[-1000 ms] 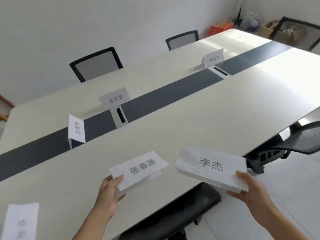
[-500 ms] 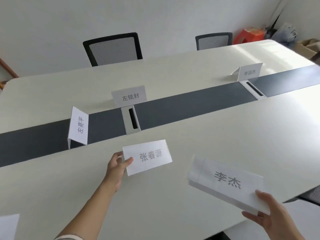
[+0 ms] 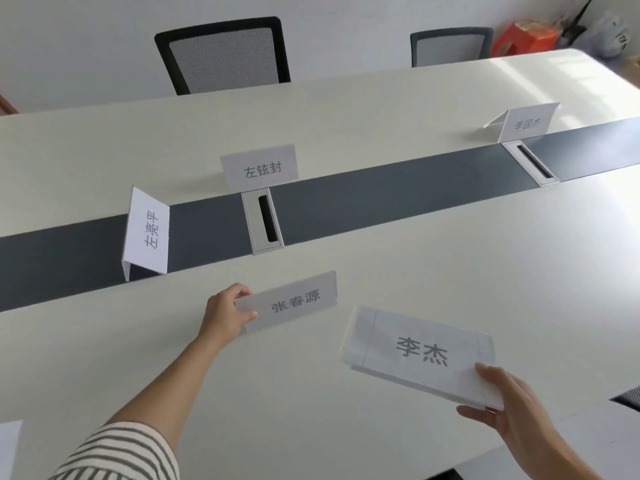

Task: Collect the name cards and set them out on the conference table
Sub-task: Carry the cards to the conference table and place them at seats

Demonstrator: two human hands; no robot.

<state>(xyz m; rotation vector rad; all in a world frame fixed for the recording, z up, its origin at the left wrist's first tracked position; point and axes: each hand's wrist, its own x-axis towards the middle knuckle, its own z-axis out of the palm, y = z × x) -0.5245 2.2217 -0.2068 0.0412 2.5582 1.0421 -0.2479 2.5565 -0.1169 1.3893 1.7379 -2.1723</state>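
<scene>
My left hand (image 3: 227, 311) grips the left end of a folded white name card reading 张春源 (image 3: 294, 301), held upright on or just above the near half of the conference table (image 3: 398, 258). My right hand (image 3: 502, 407) holds a larger folded card reading 李杰 (image 3: 420, 353) by its near right corner, tilted above the table's near edge. Three cards stand further out: one turned sideways (image 3: 147, 232) on the dark centre strip, one (image 3: 261, 168) behind a cable slot, one (image 3: 526, 123) at the far right.
Two metal cable slots (image 3: 263, 221) (image 3: 531, 162) sit in the dark centre strip. Mesh-backed chairs (image 3: 225, 55) (image 3: 450, 46) stand at the far side. An orange box (image 3: 524, 38) and a grey bag are in the back right corner. A white card's corner (image 3: 8, 445) shows at bottom left.
My left hand has carried the 张春源 card forward over the table and stood it upright. My right hand followed with the 李杰 card. The view has swung toward the table.
</scene>
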